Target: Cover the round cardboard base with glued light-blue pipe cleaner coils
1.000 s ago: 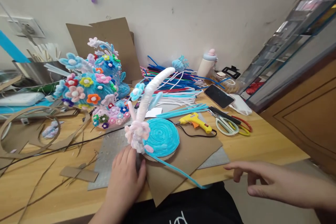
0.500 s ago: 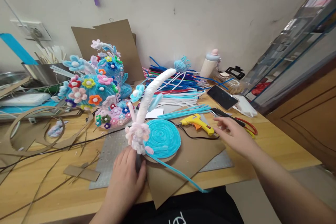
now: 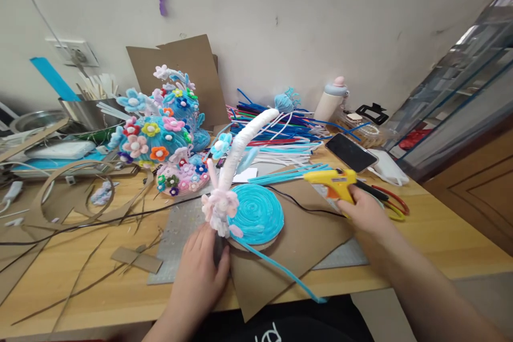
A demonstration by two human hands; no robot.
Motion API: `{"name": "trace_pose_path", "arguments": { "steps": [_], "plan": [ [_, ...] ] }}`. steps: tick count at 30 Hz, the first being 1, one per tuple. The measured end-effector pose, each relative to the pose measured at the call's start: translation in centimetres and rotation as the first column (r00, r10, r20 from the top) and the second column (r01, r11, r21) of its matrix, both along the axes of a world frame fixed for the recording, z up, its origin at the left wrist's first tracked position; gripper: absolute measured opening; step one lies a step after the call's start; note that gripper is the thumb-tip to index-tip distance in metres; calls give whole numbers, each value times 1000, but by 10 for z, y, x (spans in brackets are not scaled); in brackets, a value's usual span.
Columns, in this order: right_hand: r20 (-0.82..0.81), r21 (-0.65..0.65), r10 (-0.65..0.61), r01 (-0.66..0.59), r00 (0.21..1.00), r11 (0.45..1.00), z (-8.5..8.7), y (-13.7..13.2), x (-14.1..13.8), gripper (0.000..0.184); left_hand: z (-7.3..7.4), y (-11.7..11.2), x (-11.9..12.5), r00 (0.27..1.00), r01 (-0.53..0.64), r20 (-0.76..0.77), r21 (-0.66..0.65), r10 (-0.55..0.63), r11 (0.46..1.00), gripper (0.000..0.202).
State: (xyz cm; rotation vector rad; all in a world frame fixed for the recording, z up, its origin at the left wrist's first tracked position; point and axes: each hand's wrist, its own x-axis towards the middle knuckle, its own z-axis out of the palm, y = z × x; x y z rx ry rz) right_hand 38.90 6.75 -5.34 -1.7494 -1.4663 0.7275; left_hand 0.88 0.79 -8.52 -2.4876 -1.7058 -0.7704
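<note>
My right hand (image 3: pixel 363 208) grips the handle of a yellow hot glue gun (image 3: pixel 331 179), its nozzle pointing left above the table. Low on the left, my left hand (image 3: pixel 204 259) is closed around the near-left side of a pipe-cleaner craft piece, below its pale pink flowers (image 3: pixel 219 206); a dark grey part shows between thumb and fingers. The piece has a round base coiled in blue pipe cleaner (image 3: pixel 256 214) and a curved white-wrapped stem (image 3: pixel 242 141) rising from it. A loose blue pipe-cleaner end (image 3: pixel 286 270) trails from the base toward the table's front edge.
Brown cardboard (image 3: pixel 300 246) and a grey cutting mat (image 3: pixel 172 246) lie beneath the piece. Finished flower crafts (image 3: pixel 160 139) stand at left. Behind are bundled pipe cleaners (image 3: pixel 276 128); a phone (image 3: pixel 350 150) and pliers (image 3: pixel 395 206) lie at right. A black cord (image 3: pixel 132 214) crosses the table.
My right hand has taken hold of the glue gun and lifted it off the cardboard. My left hand stays on the craft piece. The view has shifted slightly left.
</note>
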Motion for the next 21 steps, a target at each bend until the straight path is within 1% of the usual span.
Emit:
{"name": "trace_pose_path", "arguments": {
  "steps": [2, 5, 7, 9, 12, 14, 21],
  "plan": [
    [-166, 27, 9, -4, 986, 1000, 5, -4, -1, 17, 1, 0, 0, 1000, 0, 2, -4, 0, 1000, 43],
    [-403, 76, 58, -30, 913, 997, 10, -6, -11, 17, 2, 0, 1, 1000, -2, 6, -7, 2, 1000, 40],
    [-512, 104, 64, -12, 857, 994, 8, -3, -18, 17, 3, -1, 1, 1000, -7, 7, -12, 7, 1000, 38],
    [-587, 117, 64, 6, 807, 993, 5, 0, -23, 19, 4, -1, 1, 1000, -10, 6, -18, 10, 1000, 38],
    [-656, 107, 76, -7, 751, 994, -1, 3, -28, 22, 4, -1, 1, 1000, -7, 3, -27, 7, 1000, 41],
    [-679, 94, 85, -28, 730, 995, -3, 3, -30, 23, 5, -1, 1, 1000, -5, 3, -32, 5, 999, 42],
    [-694, 54, 96, -81, 713, 995, -8, 3, -33, 22, 8, -1, 2, 1000, -4, 18, -49, 5, 999, 39]
  ]
}}
